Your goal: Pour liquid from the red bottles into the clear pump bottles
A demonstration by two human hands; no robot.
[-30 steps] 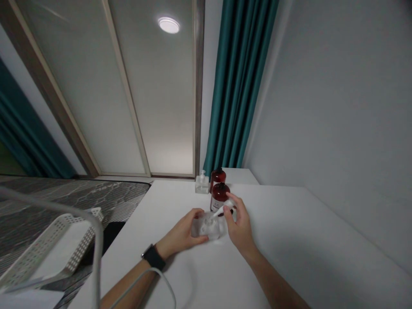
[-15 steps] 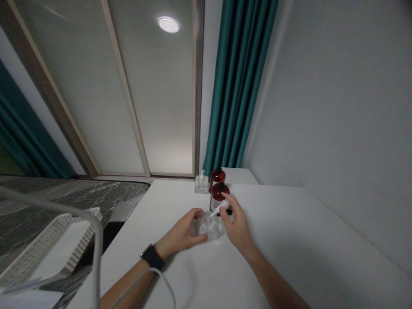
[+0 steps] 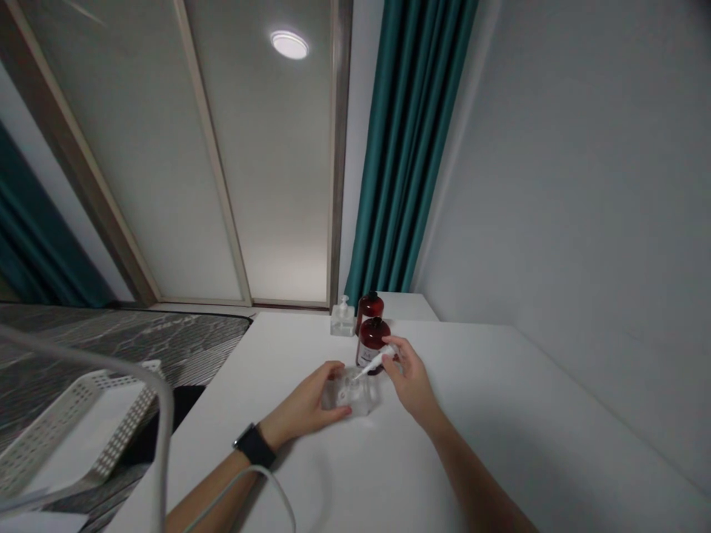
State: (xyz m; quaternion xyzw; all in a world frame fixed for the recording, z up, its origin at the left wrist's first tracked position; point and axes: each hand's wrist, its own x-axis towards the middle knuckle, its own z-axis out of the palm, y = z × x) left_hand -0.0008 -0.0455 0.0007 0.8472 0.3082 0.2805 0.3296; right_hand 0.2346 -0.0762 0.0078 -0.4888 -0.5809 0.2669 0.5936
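Person at a white table point(image 3: 500, 414), both bare hands out in front. Left hand point(image 3: 311, 403) is cupped around a small clear plastic bottle point(image 3: 355, 398) that rests on the tabletop, fingers curled on its near side and thumb up by the top. A black wristwatch point(image 3: 254, 446) is on that wrist.

Right hand point(image 3: 409, 381) pinches a white pump nozzle with a thin tube point(image 3: 373, 362), fingers narrow on the head. The tube slants down and left toward the bottle's top. The tip looks to be at or just inside the mouth, but it's too small and washed out to be sure.

Just behind the hands stands a dark red round bottle with a label point(image 3: 372, 340). Behind it are a second dark red bottle point(image 3: 369, 303) and a small clear pump dispenser point(image 3: 341, 320), near a teal curtain point(image 3: 411, 148). A white perforated plastic basket point(image 3: 72, 429) sits well apart, low on the left. A white cable point(image 3: 266, 481) loops by the left forearm.

To do this step well, I'd judge:
- The left hand should pin the bottle flat so it can't skid or tip.
- The tube should be brought closer to upright over the mouth; at this slant it could catch the rim.
- The pinch should stay on the head, not the tube.
- The right hand should stay clear of the red bottle close behind it.
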